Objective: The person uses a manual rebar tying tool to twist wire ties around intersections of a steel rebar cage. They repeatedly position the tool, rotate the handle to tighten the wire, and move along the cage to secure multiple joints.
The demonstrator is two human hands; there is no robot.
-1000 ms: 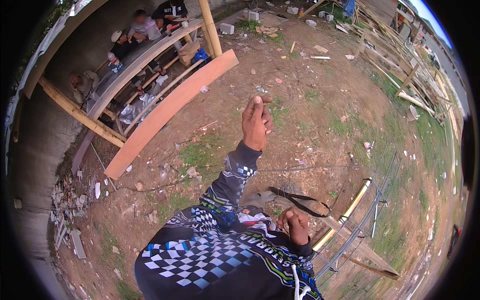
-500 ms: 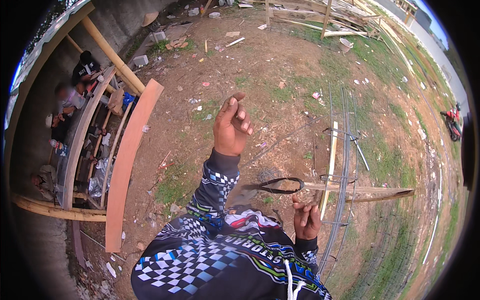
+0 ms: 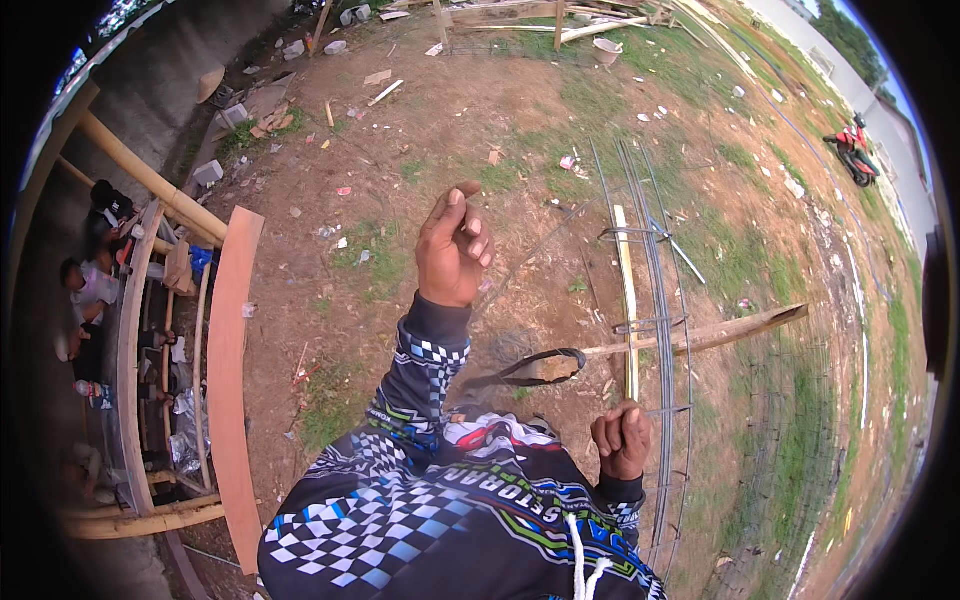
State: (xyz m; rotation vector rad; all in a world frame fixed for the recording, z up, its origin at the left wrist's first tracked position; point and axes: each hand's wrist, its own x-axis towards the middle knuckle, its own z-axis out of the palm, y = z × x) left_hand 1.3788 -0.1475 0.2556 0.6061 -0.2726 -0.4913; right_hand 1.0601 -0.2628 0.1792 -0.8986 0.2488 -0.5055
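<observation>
My left hand [image 3: 452, 245] is raised in front of me over bare soil, its fingers loosely bent and apart, with nothing visible in them. Lower and to the right, my right hand [image 3: 622, 440] has its fingers curled in close to the palm; whether they hold anything thin is hidden. It is nearest to a long reinforcing-bar cage [image 3: 662, 330] with bent stirrups. A pale wooden strip [image 3: 626, 290] lies along the cage's left side. Between my hands, lower down, is a black band-like loop [image 3: 544, 367], beside a tangle of thin wire [image 3: 515, 347].
A wooden beam [image 3: 745, 328] passes crosswise at the cage. Wire mesh [image 3: 790, 450] lies on grass at right. On the left, people sit in a bamboo-framed shelter with a reddish board [image 3: 233, 390] along its edge. A red motorcycle [image 3: 855, 152] stands far right.
My view has turned a little, so the cage and shelter appear further left. My right hand's fingers have curled in more; my left hand keeps nearly the same pose.
</observation>
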